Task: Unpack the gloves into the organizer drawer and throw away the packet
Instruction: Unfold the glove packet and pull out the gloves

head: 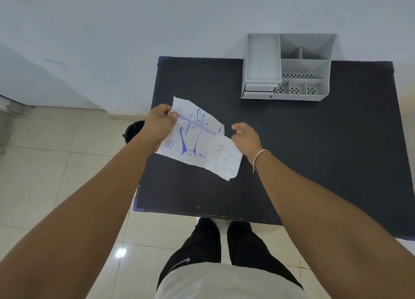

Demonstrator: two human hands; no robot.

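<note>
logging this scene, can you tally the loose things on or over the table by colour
white: 1, the glove packet, pinched by the left hand
grey: 1, the organizer at the table's far edge
black: 0 on the table; a dark bin is on the floor beside it
total: 2

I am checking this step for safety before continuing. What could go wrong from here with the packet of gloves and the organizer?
1. The left hand pinches only one corner of the gloves packet, while the right hand grips the opposite edge; a hard pull may spill gloves onto the black table or the floor.
2. The grey organizer stands at the table's far edge, and its drawers look closed, so pulling one might shift it.
</note>
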